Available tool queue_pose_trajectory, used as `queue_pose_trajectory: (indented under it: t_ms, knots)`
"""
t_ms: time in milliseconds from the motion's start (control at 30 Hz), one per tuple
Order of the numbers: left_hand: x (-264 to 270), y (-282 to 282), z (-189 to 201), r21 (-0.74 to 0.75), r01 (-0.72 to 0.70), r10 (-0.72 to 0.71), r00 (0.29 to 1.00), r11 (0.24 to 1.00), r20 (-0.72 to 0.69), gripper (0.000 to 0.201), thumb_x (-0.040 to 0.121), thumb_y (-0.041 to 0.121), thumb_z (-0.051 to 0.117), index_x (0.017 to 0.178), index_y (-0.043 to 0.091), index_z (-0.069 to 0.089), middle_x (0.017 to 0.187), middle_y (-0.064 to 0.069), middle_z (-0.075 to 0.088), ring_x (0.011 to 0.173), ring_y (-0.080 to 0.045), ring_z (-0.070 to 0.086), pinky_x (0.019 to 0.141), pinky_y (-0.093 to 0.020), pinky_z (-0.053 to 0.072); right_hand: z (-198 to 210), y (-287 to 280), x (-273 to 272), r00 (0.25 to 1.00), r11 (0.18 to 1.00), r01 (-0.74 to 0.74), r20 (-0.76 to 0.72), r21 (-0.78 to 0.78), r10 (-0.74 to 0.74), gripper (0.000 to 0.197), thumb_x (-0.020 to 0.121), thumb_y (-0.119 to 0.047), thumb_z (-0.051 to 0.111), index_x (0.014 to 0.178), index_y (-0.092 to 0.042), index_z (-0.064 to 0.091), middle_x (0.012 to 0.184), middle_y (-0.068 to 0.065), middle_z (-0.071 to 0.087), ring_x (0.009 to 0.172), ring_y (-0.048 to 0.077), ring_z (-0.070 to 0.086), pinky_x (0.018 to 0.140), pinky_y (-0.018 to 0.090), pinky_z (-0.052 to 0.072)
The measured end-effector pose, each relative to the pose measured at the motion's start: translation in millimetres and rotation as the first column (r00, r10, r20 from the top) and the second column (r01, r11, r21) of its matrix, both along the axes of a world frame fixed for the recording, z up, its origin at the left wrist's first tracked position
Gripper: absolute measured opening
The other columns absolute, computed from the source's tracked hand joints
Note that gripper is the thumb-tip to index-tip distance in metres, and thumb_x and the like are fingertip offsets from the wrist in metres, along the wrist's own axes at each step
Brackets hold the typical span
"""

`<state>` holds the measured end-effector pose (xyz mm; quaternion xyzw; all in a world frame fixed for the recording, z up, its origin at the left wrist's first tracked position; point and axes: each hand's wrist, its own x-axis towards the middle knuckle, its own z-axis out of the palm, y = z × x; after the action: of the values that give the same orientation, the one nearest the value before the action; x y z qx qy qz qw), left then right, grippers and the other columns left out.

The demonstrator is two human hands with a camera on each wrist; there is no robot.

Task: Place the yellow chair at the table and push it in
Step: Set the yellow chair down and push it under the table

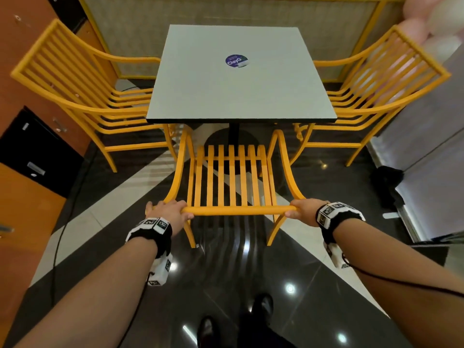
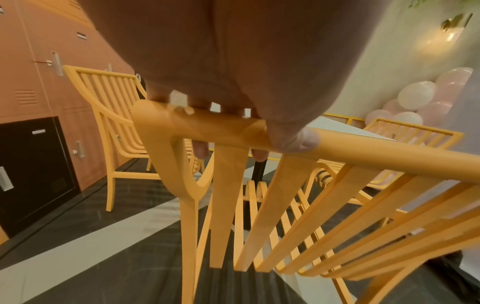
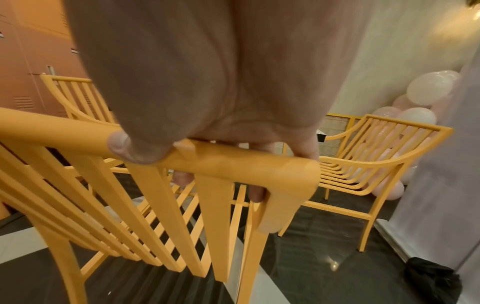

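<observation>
A yellow slatted chair (image 1: 233,182) stands facing the near edge of a square grey table (image 1: 238,79), its front legs and seat front under the tabletop. My left hand (image 1: 168,212) grips the left end of the chair's top rail (image 2: 363,152), fingers curled over it and thumb on the near side. My right hand (image 1: 302,212) grips the right end of the same rail (image 3: 233,162) in the same way. In both wrist views the fingertips show below the rail, between the back slats.
Two more yellow chairs stand at the table, one on the left (image 1: 82,91) and one on the right (image 1: 376,89). Orange and black lockers (image 1: 32,151) line the left wall. Pink balloons (image 3: 426,90) sit at the far right. A black bag (image 1: 388,179) lies on the floor.
</observation>
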<state>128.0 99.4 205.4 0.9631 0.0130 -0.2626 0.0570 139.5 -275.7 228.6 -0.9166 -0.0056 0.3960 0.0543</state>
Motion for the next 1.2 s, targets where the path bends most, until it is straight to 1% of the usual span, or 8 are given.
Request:
queue_pose_trajectory:
  t_ms: [133,300,533,666,800,1000,1100,1200]
  knots:
    - [-7,-7,-2,-0.019,-0.022,0.023,0.999,1.0,0.031,0.029,0.096,0.046,0.038,0.121,0.042,0.052,0.13,0.007,0.057,0.131,-0.03,0.042,0.113,-0.069,0.009,-12,-9,-10,0.993,0.999,-0.038,0.114,-0.029,0.041,0.037,0.09,-0.066,0.03,0.103,-0.037,0.049,0.106,-0.006,0.058,0.109,0.024,0.053,0.099,0.058,0.034]
    - [-3,-15,4,-0.046,-0.057,0.059,0.998,0.997,0.03,0.028,0.098,0.038,0.04,0.123,0.045,0.051,0.129,0.007,0.057,0.135,-0.03,0.038,0.11,-0.074,0.008,-19,-11,-13,0.972,0.995,-0.086,0.215,-0.044,0.094,0.048,0.087,-0.067,0.019,0.113,-0.038,0.046,0.126,-0.004,0.055,0.122,0.028,0.045,0.103,0.061,0.031]
    - [32,-30,14,-0.095,-0.131,0.133,0.991,0.987,0.008,0.021,0.096,0.032,0.048,0.078,0.042,0.052,0.092,0.006,0.062,0.12,-0.029,0.05,0.108,-0.074,0.011,-21,-11,20,0.965,0.996,-0.006,0.259,-0.091,0.029,0.036,0.095,-0.056,0.028,0.119,-0.038,0.046,0.13,-0.001,0.056,0.126,0.032,0.043,0.108,0.066,0.023]
    - [54,-45,21,-0.085,-0.175,0.176,0.984,0.981,-0.006,0.02,0.097,0.032,0.046,0.104,0.041,0.063,0.101,0.001,0.066,0.125,-0.03,0.048,0.111,-0.072,0.007,-19,-16,47,0.968,0.991,0.046,0.252,-0.123,-0.013,0.035,0.094,-0.057,0.031,0.12,-0.041,0.048,0.131,0.001,0.055,0.129,0.036,0.04,0.107,0.069,0.02]
    - [73,-56,18,-0.072,-0.204,0.207,0.977,0.976,0.044,0.031,0.097,0.031,0.047,0.126,0.041,0.056,0.117,-0.002,0.066,0.129,-0.03,0.046,0.113,-0.069,0.006,-19,-20,76,0.973,0.987,0.084,0.223,-0.137,-0.052,0.037,0.093,-0.059,0.034,0.124,-0.044,0.047,0.135,0.004,0.053,0.134,0.037,0.035,0.108,0.07,0.018]
    - [103,-58,-2,-0.108,-0.24,0.252,0.961,0.965,0.117,0.022,0.095,0.034,0.05,0.11,0.045,0.061,0.106,-0.001,0.066,0.122,-0.029,0.051,0.109,-0.07,0.013,-19,-29,110,0.978,0.991,0.102,0.188,-0.085,-0.085,0.035,0.092,-0.058,0.04,0.124,-0.048,0.049,0.132,0.004,0.058,0.133,0.036,0.039,0.11,0.071,0.011]
    - [115,-60,0,-0.084,-0.26,0.268,0.958,0.962,0.102,0.032,0.095,0.034,0.051,0.124,0.045,0.058,0.122,0.0,0.065,0.131,-0.03,0.044,0.113,-0.069,0.006,-18,-29,115,0.976,0.991,0.107,0.199,-0.079,-0.089,0.037,0.093,-0.057,0.04,0.128,-0.048,0.046,0.134,0.004,0.057,0.135,0.037,0.036,0.11,0.071,0.009]
    - [129,-56,4,-0.061,-0.253,0.257,0.964,0.966,0.066,0.034,0.093,0.04,0.053,0.126,0.048,0.056,0.129,-0.001,0.063,0.132,-0.031,0.044,0.113,-0.067,0.011,-17,-27,122,0.976,0.991,0.107,0.2,-0.075,-0.09,0.039,0.093,-0.057,0.04,0.13,-0.049,0.044,0.135,0.003,0.056,0.136,0.037,0.036,0.11,0.071,0.009]
